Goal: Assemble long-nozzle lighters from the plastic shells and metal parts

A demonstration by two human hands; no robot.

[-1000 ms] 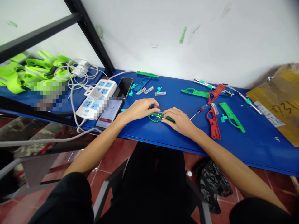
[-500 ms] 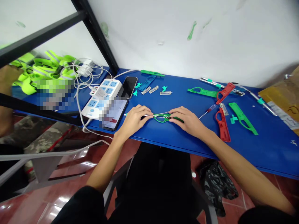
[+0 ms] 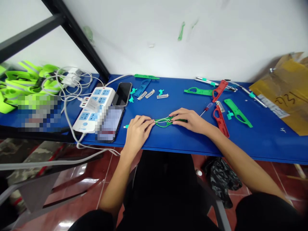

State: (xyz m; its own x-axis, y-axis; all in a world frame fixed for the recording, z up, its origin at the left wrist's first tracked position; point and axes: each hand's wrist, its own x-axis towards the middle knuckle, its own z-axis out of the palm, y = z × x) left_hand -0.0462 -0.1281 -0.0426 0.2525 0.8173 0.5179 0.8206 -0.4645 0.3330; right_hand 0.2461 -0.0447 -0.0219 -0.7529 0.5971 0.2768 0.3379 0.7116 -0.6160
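A green plastic handle piece [image 3: 164, 122] lies on the blue table [image 3: 183, 144] in front of me. My right hand [image 3: 190, 120] presses down on its right end with curled fingers. My left hand [image 3: 139, 128] pinches a thin metal strip at the piece's left end, fingers closed. A small teal-tipped part pokes out just left of my left hand.
A white power strip [image 3: 92, 104], two phones [image 3: 122, 93] and tangled cables sit to the left. Red [image 3: 220, 120] and green handle pieces [image 3: 237, 112], a small screwdriver [image 3: 205, 109] and clear small parts [image 3: 154, 94] lie scattered behind and right. A cardboard box [image 3: 286, 93] stands far right.
My left hand slid leftwards along the table, drawing the thin metal strip out from the green piece. My right hand stayed on the piece. The camera view shifted slightly.
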